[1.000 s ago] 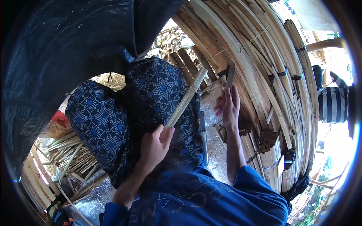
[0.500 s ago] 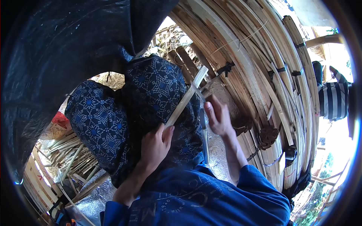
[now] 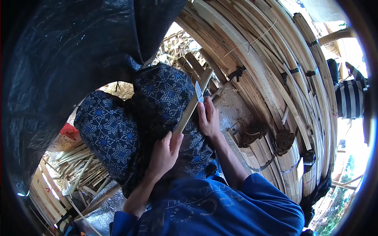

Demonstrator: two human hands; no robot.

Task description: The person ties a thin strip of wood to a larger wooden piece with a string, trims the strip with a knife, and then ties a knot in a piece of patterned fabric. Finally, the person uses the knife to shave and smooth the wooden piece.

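Observation:
A flat bamboo strip [image 3: 189, 111] slants up and away across my patterned trouser leg. My left hand [image 3: 163, 152] is closed round its near end, thumb along the top. In my right hand [image 3: 209, 118] is a knife [image 3: 199, 93], its pale pointed blade lying across the strip's upper part, with my thumb close to the blade's base. The handle is mostly hidden inside my fingers. Both forearms rest near my lap, above my blue shirt [image 3: 212, 204].
Long bundled bamboo slats [image 3: 267, 67], tied with black bands, curve along the right. A dark tarp [image 3: 78, 51] hangs at upper left. Cut bamboo pieces [image 3: 84, 169] lie in a heap at lower left. A person in a striped garment [image 3: 349, 98] is at far right.
The strip has turned over, from its pale face to a browner one. My right hand with the knife has moved left, and the blade now points upward along the strip.

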